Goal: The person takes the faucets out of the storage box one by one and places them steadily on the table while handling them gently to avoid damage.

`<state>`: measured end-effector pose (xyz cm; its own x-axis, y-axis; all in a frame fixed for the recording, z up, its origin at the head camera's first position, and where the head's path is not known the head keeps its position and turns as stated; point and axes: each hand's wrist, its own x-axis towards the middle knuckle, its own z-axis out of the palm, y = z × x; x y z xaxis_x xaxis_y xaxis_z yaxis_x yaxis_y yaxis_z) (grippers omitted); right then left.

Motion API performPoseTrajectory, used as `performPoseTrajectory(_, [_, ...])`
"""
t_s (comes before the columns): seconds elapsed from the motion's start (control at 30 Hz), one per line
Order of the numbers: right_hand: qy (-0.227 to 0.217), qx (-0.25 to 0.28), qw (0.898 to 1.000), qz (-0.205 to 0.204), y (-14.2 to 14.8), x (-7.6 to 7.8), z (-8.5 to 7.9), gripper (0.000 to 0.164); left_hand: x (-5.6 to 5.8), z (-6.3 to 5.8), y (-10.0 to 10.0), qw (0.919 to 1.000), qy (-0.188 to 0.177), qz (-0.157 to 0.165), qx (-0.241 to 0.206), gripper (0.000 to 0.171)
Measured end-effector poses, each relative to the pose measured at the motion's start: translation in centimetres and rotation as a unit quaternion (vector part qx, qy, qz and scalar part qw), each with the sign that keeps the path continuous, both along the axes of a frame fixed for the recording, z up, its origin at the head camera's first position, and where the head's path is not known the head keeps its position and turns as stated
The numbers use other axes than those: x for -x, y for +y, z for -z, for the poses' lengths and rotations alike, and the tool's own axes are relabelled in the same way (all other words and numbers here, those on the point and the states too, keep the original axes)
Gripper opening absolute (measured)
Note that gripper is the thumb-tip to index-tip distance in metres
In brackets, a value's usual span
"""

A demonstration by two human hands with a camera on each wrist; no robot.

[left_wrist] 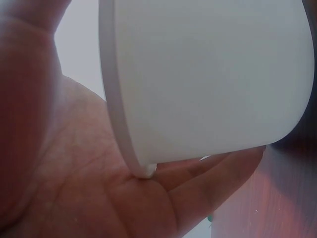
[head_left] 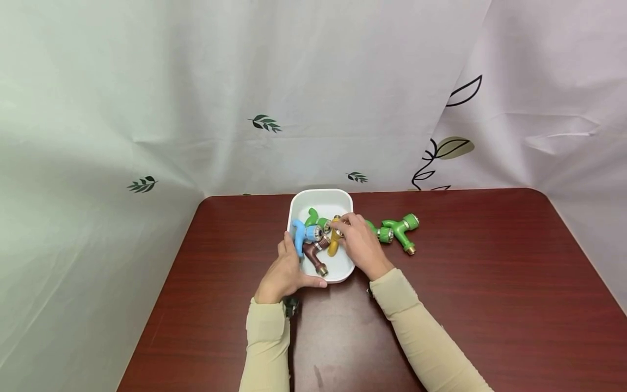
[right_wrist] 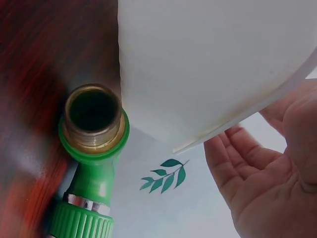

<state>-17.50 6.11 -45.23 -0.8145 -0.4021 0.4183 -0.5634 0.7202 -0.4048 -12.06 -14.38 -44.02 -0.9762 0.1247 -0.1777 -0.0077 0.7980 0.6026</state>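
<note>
A white plastic bin (head_left: 320, 194) stands on the table with several taps in it. My left hand (head_left: 284, 273) grips its near left corner, fingers along the left wall and thumb at the front rim. The rim sits against the palm in the left wrist view. My right hand (head_left: 361, 244) reaches over the right rim and pinches a yellow tap (head_left: 333, 247) near its knob; the fingers partly hide it. Beside that tap lie a brown tap (head_left: 315, 257), a light blue tap (head_left: 300, 239) and a green tap (head_left: 312, 218).
Right of the bin, two more green taps lie on the red-brown table (head_left: 490, 283). The outer tap (head_left: 403, 231) is fully visible; the nearer tap (right_wrist: 91, 173) stands close to the bin wall, partly behind my right hand. A white leaf-print curtain (head_left: 313, 98) hangs behind the table.
</note>
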Motion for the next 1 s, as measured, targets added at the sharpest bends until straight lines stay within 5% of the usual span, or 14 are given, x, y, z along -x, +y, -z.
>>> performPoseTrajectory(0.37, [-0.043,-0.039,0.998,-0.018,0.4,-0.3,-0.7,0.038,-0.2,0.0,-0.1,1.0000,0.000,-0.001,-0.002,0.152])
performPoseTrajectory(1.0, [-0.011,-0.017,0.998,-0.059,1.2,-0.4,-0.8,0.036,-0.1,-0.1,0.0,1.0000,0.006,0.004,-0.002,0.150])
